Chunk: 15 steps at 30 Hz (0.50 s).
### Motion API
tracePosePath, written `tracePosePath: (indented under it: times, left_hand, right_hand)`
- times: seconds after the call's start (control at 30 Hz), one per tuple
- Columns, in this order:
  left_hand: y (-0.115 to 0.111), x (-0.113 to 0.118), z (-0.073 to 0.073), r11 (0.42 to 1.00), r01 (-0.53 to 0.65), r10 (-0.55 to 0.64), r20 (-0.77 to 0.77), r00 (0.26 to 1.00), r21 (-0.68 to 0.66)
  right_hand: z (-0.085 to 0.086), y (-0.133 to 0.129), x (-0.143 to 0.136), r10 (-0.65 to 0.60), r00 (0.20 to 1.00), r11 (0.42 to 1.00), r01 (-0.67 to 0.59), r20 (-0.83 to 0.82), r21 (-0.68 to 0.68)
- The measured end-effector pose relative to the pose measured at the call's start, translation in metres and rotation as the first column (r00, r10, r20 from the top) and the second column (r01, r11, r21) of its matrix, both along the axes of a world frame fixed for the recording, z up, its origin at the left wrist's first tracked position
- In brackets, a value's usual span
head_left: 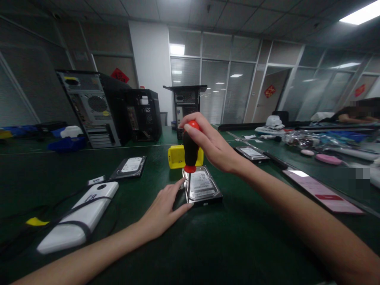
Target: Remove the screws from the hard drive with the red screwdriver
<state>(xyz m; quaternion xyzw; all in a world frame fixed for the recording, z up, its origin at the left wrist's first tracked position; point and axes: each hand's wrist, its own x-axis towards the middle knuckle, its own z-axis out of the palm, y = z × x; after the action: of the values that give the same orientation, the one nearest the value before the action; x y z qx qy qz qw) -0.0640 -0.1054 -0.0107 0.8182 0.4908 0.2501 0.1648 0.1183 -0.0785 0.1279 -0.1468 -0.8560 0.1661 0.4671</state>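
A silver hard drive (pixel 203 184) with a white label lies flat on the green table (pixel 237 237). My right hand (pixel 208 142) is wrapped round the top of a black and red screwdriver (pixel 190 152). The screwdriver stands upright, its tip at the drive's near left corner. My left hand (pixel 168 206) rests at the drive's left side, fingers apart, with the thumb at the near left corner and a fingertip on the left edge. Just behind the drive sits a yellow tray (pixel 176 157), partly hidden by the screwdriver.
Other hard drives lie to the left (pixel 130 167) and right (pixel 252 153). A white device (pixel 86 213) with a black cable is at the left. Computer cases (pixel 99 107) stand behind. At right are a pink board (pixel 323 192), plastic bags and a person's arm (pixel 353 114).
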Motion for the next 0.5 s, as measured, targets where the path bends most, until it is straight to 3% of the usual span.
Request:
tracePosePath:
  times: [0.13, 0.37, 0.5]
  left_hand:
    - [-0.0005, -0.0003, 0.0002, 1.000, 0.020, -0.020, 0.013, 1.000, -0.006]
    - [-0.0011, 0.0014, 0.0027, 1.000, 0.016, -0.016, 0.016, 1.000, -0.015]
    - [-0.0032, 0.0025, 0.0057, 1.000, 0.013, -0.013, 0.015, 1.000, -0.027]
  right_hand:
    - [0.0003, -0.0023, 0.0000, 0.077, 0.997, 0.993, -0.079, -0.022, -0.086]
    - [0.0004, 0.0034, -0.0022, 0.086, 0.991, 0.993, -0.093, -0.105, -0.067]
    - [0.0010, 0.0054, -0.0032, 0.136, 0.978, 0.979, -0.156, -0.157, -0.128]
